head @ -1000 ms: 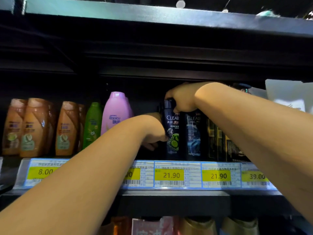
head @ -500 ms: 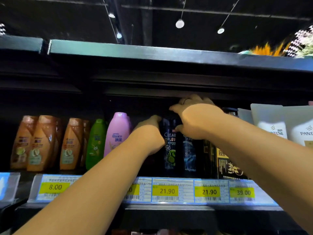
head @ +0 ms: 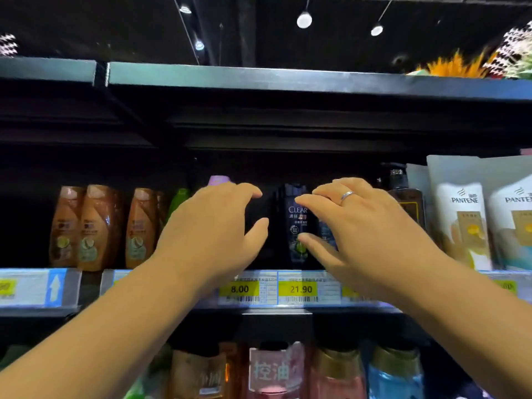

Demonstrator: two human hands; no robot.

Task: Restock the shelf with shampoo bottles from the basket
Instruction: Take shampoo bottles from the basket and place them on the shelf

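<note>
1. A black metal shelf point(head: 276, 322) in a dim shop with a dark ceiling and round white ceiling lamps point(head: 304, 20) carries a front strip of yellow-and-white price labels point(head: 300, 289); another black shelf board point(head: 259, 79) runs above.
2. On it stand tan plastic bottles point(head: 98, 226) at left and white Pantene refill pouches point(head: 463, 223) at right.
3. The dark navy plastic CLEAR shampoo bottle point(head: 296, 218) stands near the middle of the shelf, long axis vertical, cap up, label facing outward.
4. The left hand point(head: 213, 228) is spread and holds nothing, just left of the bottle.
5. The right hand point(head: 362, 234), wearing a silver ring point(head: 346, 195), is spread too; its fingertips overlap the label, though whether they touch it cannot be told.
</note>
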